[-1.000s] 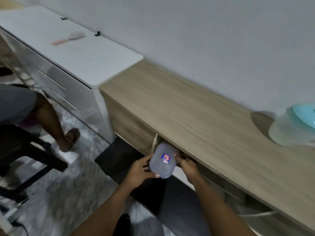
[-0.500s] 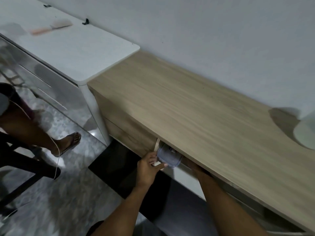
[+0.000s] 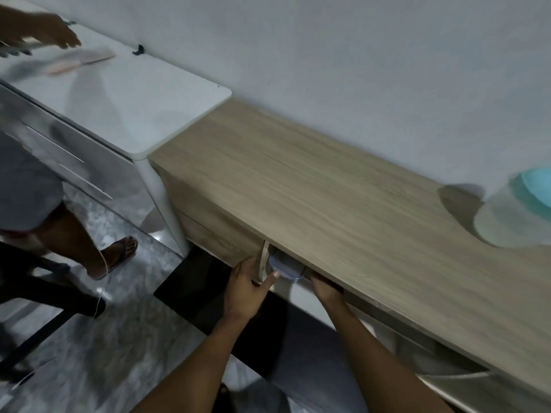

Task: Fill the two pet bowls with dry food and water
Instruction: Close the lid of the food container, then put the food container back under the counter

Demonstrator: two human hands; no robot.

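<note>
A clear plastic container (image 3: 284, 267) with a lid sits mostly inside the opening under the wooden counter (image 3: 328, 198); only its front corner shows. My left hand (image 3: 246, 283) is at the opening's left panel, thumb pressed on the container's front. My right hand (image 3: 323, 287) reaches in just right of the container, its fingers hidden beneath the counter edge. A pale bowl with a teal inside (image 3: 517, 210) stands on the counter at the far right, partly cut off by the frame.
A white cabinet (image 3: 134, 108) adjoins the counter on the left. Another person (image 3: 74, 231) stands there, a hand (image 3: 44, 28) over a brush (image 3: 80, 61) on its top. A black chair (image 3: 44, 296) and a dark floor mat (image 3: 205, 293) lie below.
The container went from in front of the cabinet, held in both hands, into the opening under the counter. The other person's hand has come over the white cabinet top.
</note>
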